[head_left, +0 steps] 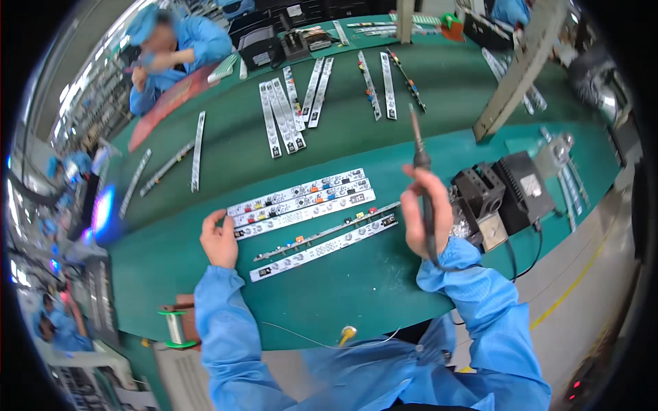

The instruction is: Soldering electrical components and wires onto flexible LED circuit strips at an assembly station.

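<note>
My right hand [430,209] is wrapped round the handle of a soldering iron [421,154], whose tip points up and away from me, above the table. My left hand [219,241] has its fingers bent at the left ends of several long white circuit boards [295,217], lying side by side; finger and thumb grip that end. Small red, yellow, blue and black components stand on some of them. Nearer to me lies a narrow circuit board on its edge [315,238], and beside it a flat white circuit board [322,255]. Neither hand touches those two.
Right of my right hand stand a black iron holder [478,190] and a soldering station [519,188]. A solder wire spool [176,329] sits at the near left. More circuit boards [277,120] lie on the far green strip. A post [510,85] rises at right; a co-worker [175,48] sits opposite.
</note>
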Motion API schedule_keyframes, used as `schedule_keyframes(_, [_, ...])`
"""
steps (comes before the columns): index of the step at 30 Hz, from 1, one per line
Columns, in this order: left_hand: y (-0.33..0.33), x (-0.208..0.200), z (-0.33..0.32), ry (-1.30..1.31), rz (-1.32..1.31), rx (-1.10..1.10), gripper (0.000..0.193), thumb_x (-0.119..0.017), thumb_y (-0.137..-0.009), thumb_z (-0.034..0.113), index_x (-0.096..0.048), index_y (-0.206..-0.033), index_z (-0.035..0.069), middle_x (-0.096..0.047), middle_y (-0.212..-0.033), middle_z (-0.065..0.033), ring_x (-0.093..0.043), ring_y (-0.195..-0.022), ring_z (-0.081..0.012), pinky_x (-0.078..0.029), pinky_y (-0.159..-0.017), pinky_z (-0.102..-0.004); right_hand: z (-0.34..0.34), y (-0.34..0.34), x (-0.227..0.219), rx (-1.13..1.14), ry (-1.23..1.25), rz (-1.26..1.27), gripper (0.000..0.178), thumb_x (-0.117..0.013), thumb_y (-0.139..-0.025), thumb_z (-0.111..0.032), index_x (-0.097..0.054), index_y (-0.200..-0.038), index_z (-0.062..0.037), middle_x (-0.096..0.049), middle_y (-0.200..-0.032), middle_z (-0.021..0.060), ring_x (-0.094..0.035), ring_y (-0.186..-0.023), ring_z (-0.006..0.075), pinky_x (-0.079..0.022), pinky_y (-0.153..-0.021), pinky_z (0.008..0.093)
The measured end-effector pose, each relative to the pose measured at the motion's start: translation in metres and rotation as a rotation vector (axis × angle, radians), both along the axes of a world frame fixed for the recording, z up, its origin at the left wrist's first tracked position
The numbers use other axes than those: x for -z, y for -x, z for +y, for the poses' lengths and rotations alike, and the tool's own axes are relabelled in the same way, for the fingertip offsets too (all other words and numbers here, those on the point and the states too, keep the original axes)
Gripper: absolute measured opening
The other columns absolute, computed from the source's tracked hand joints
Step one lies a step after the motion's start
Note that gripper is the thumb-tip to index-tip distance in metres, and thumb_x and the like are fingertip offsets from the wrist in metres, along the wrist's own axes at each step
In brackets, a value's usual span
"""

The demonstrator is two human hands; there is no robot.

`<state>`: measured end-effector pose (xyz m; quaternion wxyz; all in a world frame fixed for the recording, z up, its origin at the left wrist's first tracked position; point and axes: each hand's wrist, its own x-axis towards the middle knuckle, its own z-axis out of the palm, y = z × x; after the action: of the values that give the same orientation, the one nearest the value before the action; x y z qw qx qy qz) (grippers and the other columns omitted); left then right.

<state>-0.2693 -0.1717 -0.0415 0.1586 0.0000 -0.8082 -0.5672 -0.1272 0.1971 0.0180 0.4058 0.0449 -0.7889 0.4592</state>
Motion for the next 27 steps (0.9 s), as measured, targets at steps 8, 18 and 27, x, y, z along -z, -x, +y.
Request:
schedule_keyframes(8, [0.007, -0.014, -0.006, 0.520, 0.022, -0.028, 0.021, -0.068, -0.080, 0.012, -0.066, -0.097, 0.001, -0.064, -0.091, -0.0050, -0.049, -0.060, -0.0094, -0.044, -0.058, -0.0263, -0.024, -0.025, 0.001, -0.271, 0.093, -0.044, 0.044, -0.068, -0.077, 0.000, -0.056, -0.119, -0.0020, -0.062, -0.102, 0.0181, -0.060, -0.086, 0.0357, -0.049, -0.078, 0.0406])
schedule_keyframes(18, [0.119, -0.062, 0.156, 1.111, 0.466, 0.242, 0.033, -0.062, -0.083, 0.024, -0.062, -0.108, 0.003, -0.063, -0.108, -0.0142, -0.057, -0.104, -0.0330, -0.044, -0.091, -0.0406, -0.017, -0.017, -0.002, -0.238, 0.207, -0.020, 0.042, -0.067, -0.077, 0.001, -0.056, -0.118, 0.0002, -0.062, -0.104, 0.0193, -0.061, -0.087, 0.0356, -0.051, -0.076, 0.0395])
schedule_keyframes(27, [0.156, -0.028, 0.250, 1.269, 0.377, 0.166, 0.038, -0.057, -0.083, 0.030, -0.063, -0.108, 0.003, -0.064, -0.110, -0.0148, -0.055, -0.106, -0.0337, -0.043, -0.092, -0.0456, -0.012, -0.011, 0.002, -0.213, 0.252, -0.037, 0.041, -0.065, -0.077, 0.002, -0.056, -0.117, -0.0001, -0.062, -0.102, 0.0192, -0.062, -0.084, 0.0356, -0.050, -0.073, 0.0398])
